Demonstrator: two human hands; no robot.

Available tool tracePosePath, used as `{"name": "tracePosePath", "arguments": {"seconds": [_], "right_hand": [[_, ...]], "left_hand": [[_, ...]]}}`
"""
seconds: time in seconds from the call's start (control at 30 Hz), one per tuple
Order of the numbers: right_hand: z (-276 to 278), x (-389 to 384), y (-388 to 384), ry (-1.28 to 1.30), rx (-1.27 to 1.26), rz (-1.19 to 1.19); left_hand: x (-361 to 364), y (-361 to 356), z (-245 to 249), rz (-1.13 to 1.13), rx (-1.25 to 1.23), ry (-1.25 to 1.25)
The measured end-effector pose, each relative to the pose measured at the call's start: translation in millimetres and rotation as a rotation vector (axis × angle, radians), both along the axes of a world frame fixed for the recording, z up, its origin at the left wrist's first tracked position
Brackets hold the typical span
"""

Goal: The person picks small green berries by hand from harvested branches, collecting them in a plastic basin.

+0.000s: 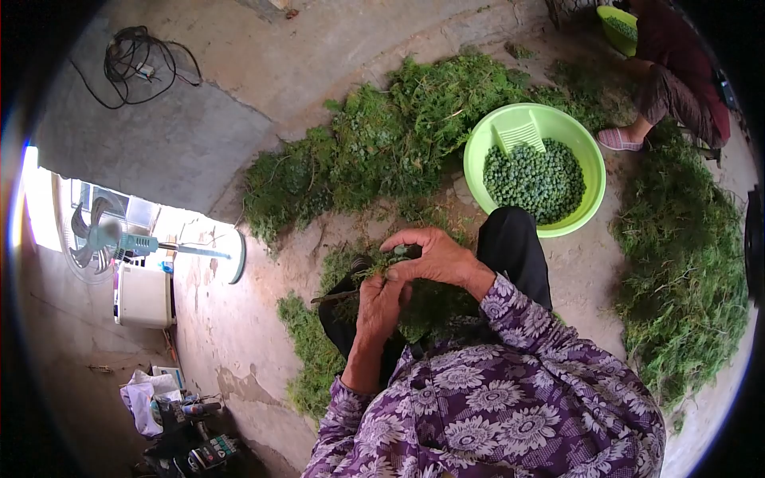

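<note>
Gripping a leafy sprig, left hand fingers closed round it, right hand fingers pinching its tip, green basin at one o'clock

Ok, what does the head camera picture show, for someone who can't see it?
A person's left hand and right hand, in purple flowered sleeves, hold a leafy green sprig. A round lime-green plastic basin of small green berries sits ahead, among heaps of green cuttings.

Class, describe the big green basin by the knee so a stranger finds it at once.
Find the heap of green cuttings on the concrete floor. At its right end, beyond the black-trousered knee, sits the basin. Unlike the far basin beside the other person, it has a pale scoop lying on its round green pods.
</note>
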State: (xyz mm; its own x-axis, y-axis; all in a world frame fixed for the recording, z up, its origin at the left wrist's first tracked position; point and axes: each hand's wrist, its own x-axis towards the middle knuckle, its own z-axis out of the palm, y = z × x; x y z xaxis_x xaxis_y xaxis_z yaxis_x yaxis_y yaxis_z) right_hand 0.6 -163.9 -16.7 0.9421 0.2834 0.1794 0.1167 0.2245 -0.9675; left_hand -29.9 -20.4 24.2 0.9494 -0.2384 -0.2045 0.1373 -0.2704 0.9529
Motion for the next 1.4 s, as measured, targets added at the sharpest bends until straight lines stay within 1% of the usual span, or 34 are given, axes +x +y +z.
{"name": "tracePosePath", "arguments": {"seconds": [0.03,0.07,0.13,0.17,0.23,0.27,0.3,0.43,0.47,0.53,0.57,0.63,0.67,0.73,0.8,0.87,0.93,0.97,1.0,1.03,1.1,1.13,1.2,1.23,1.3,1.33,1.4], "right_hand": [[-1,1,1,-0.132,-0.068,-0.075],[-1,1,1,-0.131,-0.068,-0.075],[1,2,0,0.098,0.129,0.075],[2,1,-1,0.098,0.129,0.076],[3,0,-4,0.227,0.112,0.135],[3,0,-4,0.228,0.112,0.135],[2,0,-3,0.279,0.164,0.165],[1,-5,-3,0.423,0.316,0.216],[-2,-5,-1,0.424,0.316,0.215],[-10,-4,2,0.601,0.535,0.259],[-11,-6,3,0.602,0.535,0.259],[-7,-8,2,0.659,0.758,0.328],[-8,-7,1,0.658,0.757,0.328],[-11,-4,-2,0.683,0.916,0.421],[-15,-1,-4,0.676,0.936,0.427],[-13,-3,-7,0.67,0.953,0.433],[4,-11,-11,0.596,0.763,0.378],[6,-12,-11,0.597,0.763,0.377],[8,-12,-10,0.584,0.712,0.336],[9,-11,-10,0.57,0.661,0.295],[9,-7,-14,0.579,0.668,0.31],[7,-6,-15,0.587,0.674,0.324],[5,-6,-13,0.587,0.639,0.295],[4,-6,-13,0.587,0.605,0.265],[4,-7,-13,0.55,0.572,0.279],[5,-7,-13,0.511,0.539,0.293],[4,-7,-13,0.518,0.539,0.286]], "left_hand": [[1,1,0,0.0,0.0,0.001],[2,3,0,-0.003,-0.005,0.032],[4,5,0,-0.005,-0.011,0.063],[4,5,-1,-0.014,-0.017,0.073],[5,5,1,-0.022,-0.022,0.083],[4,5,6,-0.067,-0.049,0.098],[4,5,8,-0.111,-0.076,0.115],[1,6,9,-0.12,-0.125,0.125],[0,7,9,-0.112,-0.109,0.117],[0,8,9,-0.104,-0.093,0.11],[0,9,11,-0.12,-0.115,0.109],[0,9,13,-0.135,-0.137,0.108],[0,8,13,-0.126,-0.151,0.087],[0,8,16,-0.119,-0.165,0.066],[-1,8,19,-0.043,-0.137,0.069],[1,15,18,-0.088,-0.156,0.067],[0,14,20,-0.133,-0.174,0.067],[-3,9,21,-0.069,-0.18,0.064],[-5,6,23,-0.004,-0.185,0.061],[-4,8,20,-0.004,-0.185,0.062],[-1,15,11,-0.074,-0.205,0.059],[-1,16,9,-0.074,-0.205,0.057],[-2,18,6,-0.041,-0.303,0.084],[-2,19,7,-0.04,-0.303,0.085],[0,19,10,-0.097,-0.24,0.07],[0,18,10,-0.099,-0.24,0.07],[-1,16,9,-0.068,-0.253,0.085]]}}
